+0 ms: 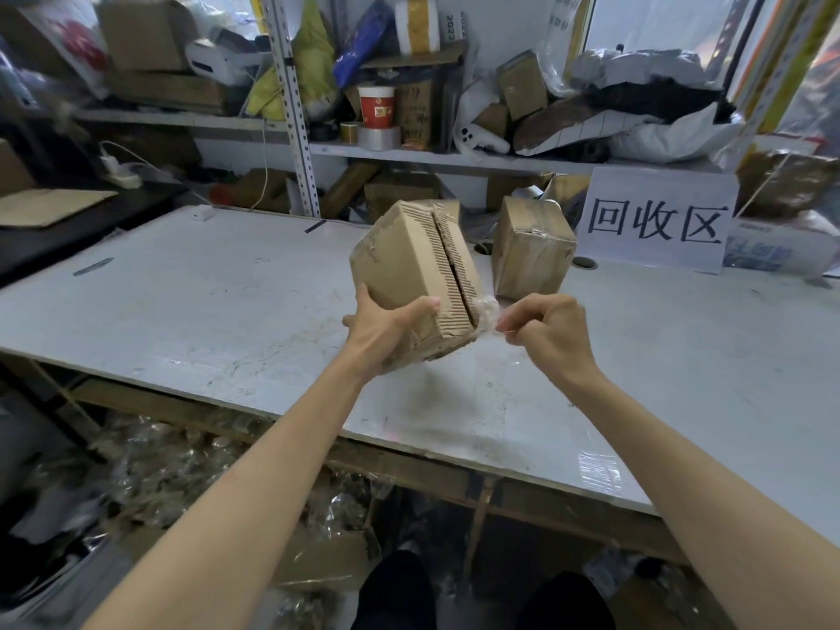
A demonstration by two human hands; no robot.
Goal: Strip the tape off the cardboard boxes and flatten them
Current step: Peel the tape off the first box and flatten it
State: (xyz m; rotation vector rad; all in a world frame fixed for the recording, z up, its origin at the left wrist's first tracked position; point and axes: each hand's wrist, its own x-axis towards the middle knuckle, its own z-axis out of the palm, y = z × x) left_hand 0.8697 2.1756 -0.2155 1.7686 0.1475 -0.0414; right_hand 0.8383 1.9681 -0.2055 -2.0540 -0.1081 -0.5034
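Cardboard box (411, 266), tilted, held above the table (182, 311). Left hand (386, 327) grips its near lower corner, thumb curled over the upper face. Right hand (543, 331), fingers curled, pinches clear tape (485, 311) coming off the box's seam end. A second box (529, 250) stands on the table beyond, beside a sign (654, 220).

Tilted carton (404, 261), seam split, trails crumpled tape (485, 311); taped box (532, 247) stands behind.
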